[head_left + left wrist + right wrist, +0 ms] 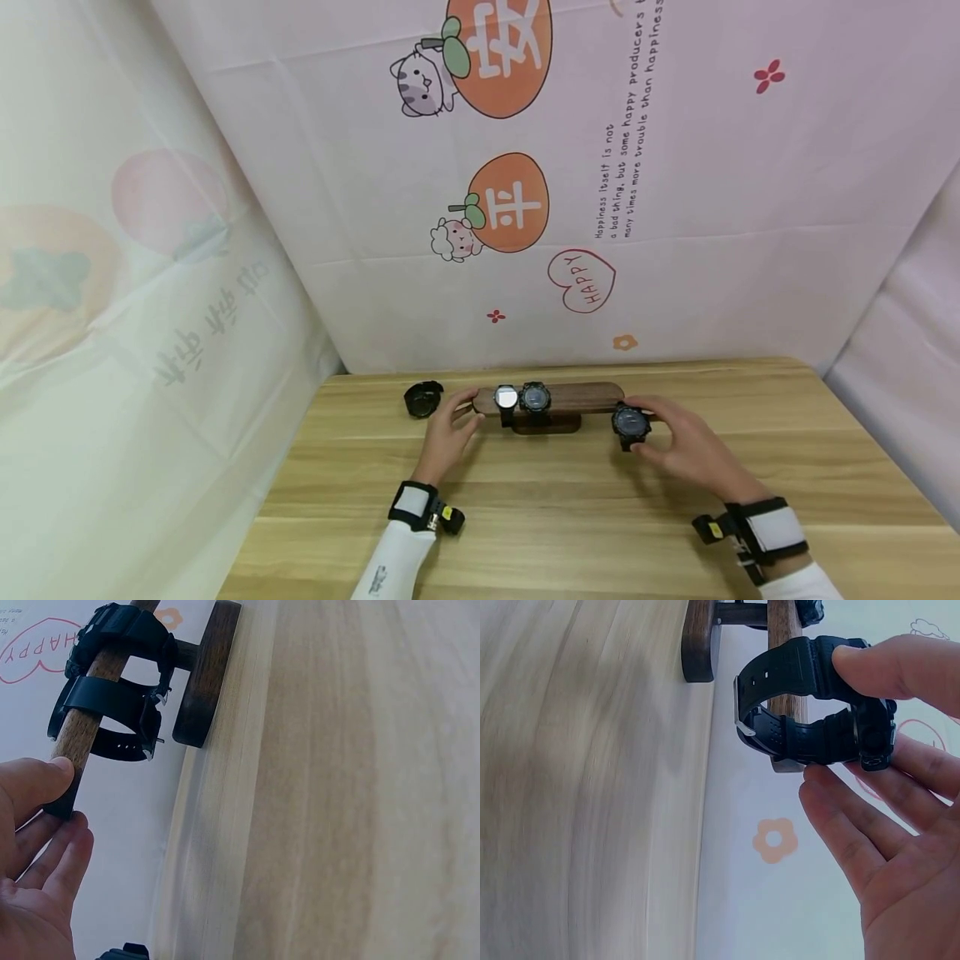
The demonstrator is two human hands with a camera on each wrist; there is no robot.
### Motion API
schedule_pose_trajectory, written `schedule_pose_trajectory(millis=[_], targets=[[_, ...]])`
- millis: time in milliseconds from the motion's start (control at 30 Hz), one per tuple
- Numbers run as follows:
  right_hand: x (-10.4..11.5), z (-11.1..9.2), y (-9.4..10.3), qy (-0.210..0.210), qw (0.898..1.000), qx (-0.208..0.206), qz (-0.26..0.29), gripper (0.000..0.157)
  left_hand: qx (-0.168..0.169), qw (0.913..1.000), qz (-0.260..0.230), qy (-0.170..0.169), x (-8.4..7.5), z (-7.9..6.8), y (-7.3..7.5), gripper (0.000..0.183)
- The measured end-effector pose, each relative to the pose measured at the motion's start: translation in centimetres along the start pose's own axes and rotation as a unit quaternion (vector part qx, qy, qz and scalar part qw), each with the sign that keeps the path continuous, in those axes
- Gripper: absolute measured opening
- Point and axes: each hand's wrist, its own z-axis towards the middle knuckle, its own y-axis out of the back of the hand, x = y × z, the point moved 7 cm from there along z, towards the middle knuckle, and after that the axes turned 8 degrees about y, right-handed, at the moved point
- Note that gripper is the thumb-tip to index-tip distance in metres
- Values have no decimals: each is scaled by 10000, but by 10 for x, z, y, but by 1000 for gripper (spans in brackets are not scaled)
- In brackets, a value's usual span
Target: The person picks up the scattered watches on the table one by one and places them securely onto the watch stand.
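Observation:
A dark wooden watch stand point(585, 398) has a horizontal bar on a short base. Its left end is pinched by my left hand point(448, 435), thumb on one side and fingers at the tip in the left wrist view. A silver-faced watch point(507, 397) and a black digital watch point(535, 398) are strapped round the bar near that end. My right hand point(693, 446) grips another black digital watch point(817, 694) between thumb and fingers, at the bar's right end. Its buckled strap forms a loop, which overlaps the bar's tip in the right wrist view.
Another black watch point(423, 399) lies on the wooden table point(525, 517) left of the stand, beyond my left hand. A white printed cloth point(360, 208) hangs behind the table's back edge, with more cloth at both sides.

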Motion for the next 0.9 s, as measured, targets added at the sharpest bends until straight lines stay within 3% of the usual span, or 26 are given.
schedule_pose_trajectory(millis=[633,900], targets=[[-15,-1,6,8,9997,-239,16,69,-101,9998,-69,151,2,1,0,47],[-19,2,7,-52,9996,-263,-34,69,24,9999,58,133,37,6,-3,48]])
